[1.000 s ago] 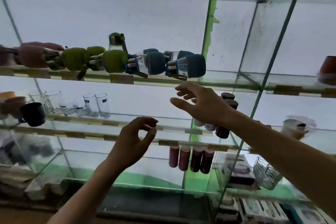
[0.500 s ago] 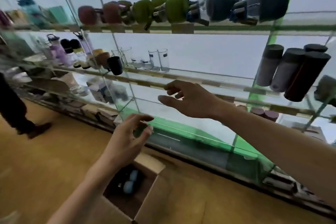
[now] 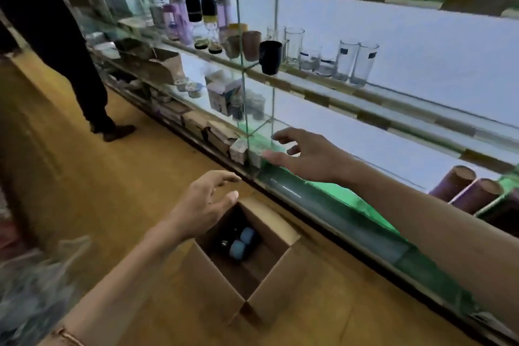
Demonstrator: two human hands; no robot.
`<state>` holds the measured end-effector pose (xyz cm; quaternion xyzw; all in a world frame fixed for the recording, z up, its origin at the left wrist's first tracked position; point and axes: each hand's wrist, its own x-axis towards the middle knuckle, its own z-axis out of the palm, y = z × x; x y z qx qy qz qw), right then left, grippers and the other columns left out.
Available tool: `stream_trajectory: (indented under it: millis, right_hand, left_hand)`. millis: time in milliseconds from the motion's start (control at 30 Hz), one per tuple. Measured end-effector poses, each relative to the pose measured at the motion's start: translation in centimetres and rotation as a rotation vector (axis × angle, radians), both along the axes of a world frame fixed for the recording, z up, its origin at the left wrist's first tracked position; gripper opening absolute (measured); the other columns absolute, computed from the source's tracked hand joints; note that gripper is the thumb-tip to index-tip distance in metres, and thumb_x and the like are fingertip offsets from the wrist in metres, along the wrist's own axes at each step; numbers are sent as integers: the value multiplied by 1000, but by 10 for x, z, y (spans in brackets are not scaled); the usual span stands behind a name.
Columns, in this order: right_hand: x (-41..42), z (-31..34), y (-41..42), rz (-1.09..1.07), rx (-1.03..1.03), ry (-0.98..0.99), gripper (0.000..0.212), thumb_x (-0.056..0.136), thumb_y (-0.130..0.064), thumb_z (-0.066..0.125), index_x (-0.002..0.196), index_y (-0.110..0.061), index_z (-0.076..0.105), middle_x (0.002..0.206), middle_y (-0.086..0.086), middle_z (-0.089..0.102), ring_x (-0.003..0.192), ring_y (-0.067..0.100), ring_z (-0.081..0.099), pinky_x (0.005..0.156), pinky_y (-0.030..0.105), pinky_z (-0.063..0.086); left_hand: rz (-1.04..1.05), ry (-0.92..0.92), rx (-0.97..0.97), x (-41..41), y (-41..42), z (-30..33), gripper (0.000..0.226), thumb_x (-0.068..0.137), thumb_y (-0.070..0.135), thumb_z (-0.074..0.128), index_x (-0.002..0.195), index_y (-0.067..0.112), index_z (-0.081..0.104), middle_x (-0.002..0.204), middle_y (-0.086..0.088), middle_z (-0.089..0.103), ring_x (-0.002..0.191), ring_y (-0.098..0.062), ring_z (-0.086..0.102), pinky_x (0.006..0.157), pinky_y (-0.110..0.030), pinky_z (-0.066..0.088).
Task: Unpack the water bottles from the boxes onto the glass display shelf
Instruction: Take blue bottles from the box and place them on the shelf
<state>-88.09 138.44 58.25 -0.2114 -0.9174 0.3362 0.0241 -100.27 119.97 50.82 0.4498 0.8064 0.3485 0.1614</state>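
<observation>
Bottles (image 3: 241, 241), seemingly two, in box (image 3: 269, 284) beneath left grip (image 3: 202, 205); both grips spread, empty; right (image 3: 303, 154) apart.

brown cardboard box (image 3: 269, 298), blue-capped bottles (image 3: 238, 249), black mug (image 3: 270, 57)

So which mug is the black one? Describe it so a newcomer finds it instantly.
Find the glass shelf holding the row of clear tumblers. At that row's left end, near the vertical glass divider, stands the black mug. It is the only opaque black piece there, beside brown cups.
</observation>
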Motion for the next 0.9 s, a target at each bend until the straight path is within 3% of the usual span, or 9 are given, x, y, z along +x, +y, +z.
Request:
stream_trajectory:
  millis: [133,267,400,567,700,900]
  right_hand:
    - [-38,-41,-3,5,-38,-55,60,88,-58,52,136,-23,45,135,1,51,116,17,52,92,29,40]
    - [-68,-97,18,-29,-158,-137,63,87,-59,52,139,-24,43,137,0,50,120,17,51,96,31,41]
    - [-95,-161,53,-27,-241,-272,65,88,-58,53,141,-23,39,140,1,47,122,19,49,100,35,44]
    - [-129,-233,96,-58,-388,-376,64,88,-57,53,140,-22,38,136,2,50,116,19,54,95,34,47]
    - [-157,-288,106,-101,-483,-432,68,89,-55,54,143,-20,33,140,4,48,119,19,53,92,29,45]
    - [-195,-391,97,-194,-543,-519,70,90,-49,55,146,-17,30,143,6,45,126,21,48,95,28,41]
  left_hand:
    - [26,-88,-108,-39,-2,-42,25,93,22,56,117,27,56,122,9,52,112,-4,49,93,-19,42]
    - [52,-182,-215,-68,22,-94,24,93,16,56,117,19,58,116,4,52,107,-9,52,80,-8,45]
    - [71,-250,-355,-95,55,-147,24,92,16,58,115,18,59,115,-1,53,107,-16,56,94,-30,48]
    - [110,-263,-518,-130,96,-209,31,91,16,57,122,16,57,118,-3,52,99,-12,53,89,-23,42]
    - [158,-322,-605,-154,116,-260,33,91,16,55,124,16,55,124,-4,50,101,-14,54,91,-25,43]
    - [65,-377,-713,-194,123,-347,40,93,19,54,132,17,48,132,-4,42,105,-14,51,90,-26,42]
